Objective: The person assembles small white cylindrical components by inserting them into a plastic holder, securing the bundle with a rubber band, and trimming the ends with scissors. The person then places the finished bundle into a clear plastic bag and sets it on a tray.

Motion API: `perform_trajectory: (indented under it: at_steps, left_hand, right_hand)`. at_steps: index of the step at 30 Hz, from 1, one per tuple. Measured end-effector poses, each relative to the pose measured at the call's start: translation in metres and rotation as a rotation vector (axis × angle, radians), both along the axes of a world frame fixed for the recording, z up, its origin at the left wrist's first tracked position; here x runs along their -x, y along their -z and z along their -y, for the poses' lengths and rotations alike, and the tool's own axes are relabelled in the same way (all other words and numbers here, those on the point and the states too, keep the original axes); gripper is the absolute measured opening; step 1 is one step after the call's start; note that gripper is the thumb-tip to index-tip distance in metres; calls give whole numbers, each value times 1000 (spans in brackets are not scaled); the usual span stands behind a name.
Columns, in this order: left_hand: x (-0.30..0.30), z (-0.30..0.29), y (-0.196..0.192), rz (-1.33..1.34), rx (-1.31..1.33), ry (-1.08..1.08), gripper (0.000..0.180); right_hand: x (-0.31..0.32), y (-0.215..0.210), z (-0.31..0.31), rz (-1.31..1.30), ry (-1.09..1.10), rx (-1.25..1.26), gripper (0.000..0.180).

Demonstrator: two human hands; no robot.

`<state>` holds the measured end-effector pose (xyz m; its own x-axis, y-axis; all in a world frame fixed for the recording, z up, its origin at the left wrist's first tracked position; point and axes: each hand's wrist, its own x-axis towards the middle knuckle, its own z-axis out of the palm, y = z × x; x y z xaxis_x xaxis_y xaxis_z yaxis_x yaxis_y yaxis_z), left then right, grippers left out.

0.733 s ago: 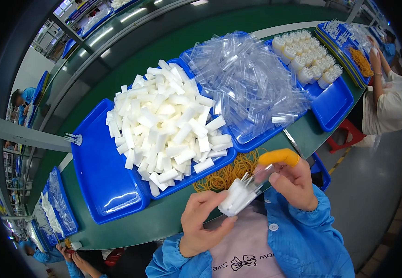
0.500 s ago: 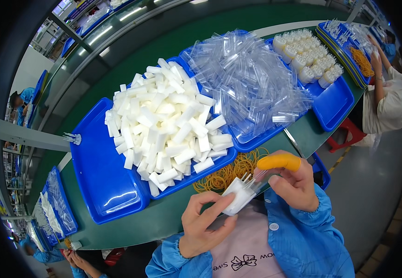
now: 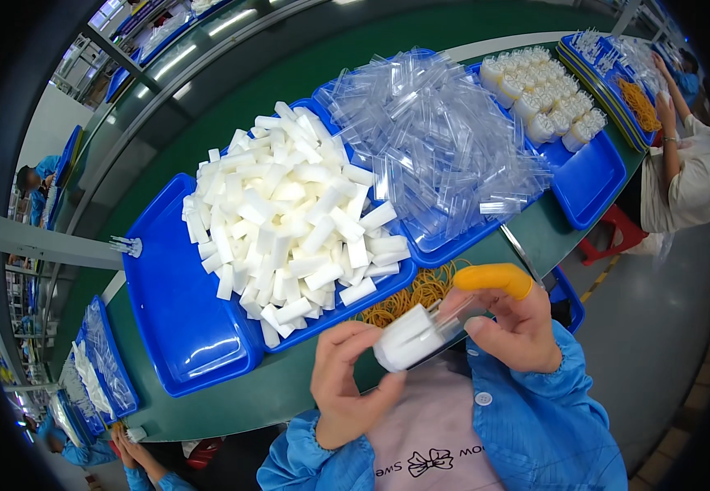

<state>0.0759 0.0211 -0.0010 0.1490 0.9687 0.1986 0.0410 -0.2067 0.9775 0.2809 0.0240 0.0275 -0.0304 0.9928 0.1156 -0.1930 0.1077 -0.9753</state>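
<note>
Just above my lap I hold a small white bundle (image 3: 408, 338), apparently foam strips with clear plastic around them and thin sticks poking from its upper right end. My left hand (image 3: 347, 385) has its thumb below and fingertips above the bundle's lower left end. At the other end, my right hand (image 3: 519, 323) grips the clear plastic part (image 3: 456, 317) between thumb and fingers. A yellow finger cot (image 3: 492, 280) covers its index finger. Behind the bundle lie yellow rubber bands (image 3: 416, 293), partly hidden.
Beyond my hands, a blue tray (image 3: 195, 364) carries heaped white foam strips (image 3: 289, 213). Clear plastic sleeves (image 3: 445, 139) fill another. Finished-looking bundles (image 3: 543, 98) stand in a blue tray (image 3: 588, 184) at right. A co-worker (image 3: 686, 172) sits far right; another person's hands (image 3: 134, 450) show lower left.
The bundle has tipped, showing its broad white side. My left fingers have shifted down and left, toward its lower end. My right hand stays on the clear end, its thumb moved slightly left.
</note>
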Motion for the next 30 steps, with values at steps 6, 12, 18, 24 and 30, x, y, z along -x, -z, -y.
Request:
perform_trajectory:
  at_steps: [6,12,18,24,30]
  left_hand:
    - [3,-5,9,271,247,92,41]
    - [11,-5,10,555,477,175,46]
    - [12,-3,15,513,418,209,41]
    - [11,2,11,502,382,246,40]
    - [13,2,12,539,376,240,38]
  right_hand:
    - [-6,11,-3,-117,-6,-50,29]
    - [-19,16,-2,339,54,-125,27]
    - [-15,14,4,495,85,-262,26]
    - [-5,6,12,473,57,-254,23]
    - [3,10,6,467,51,-286,24]
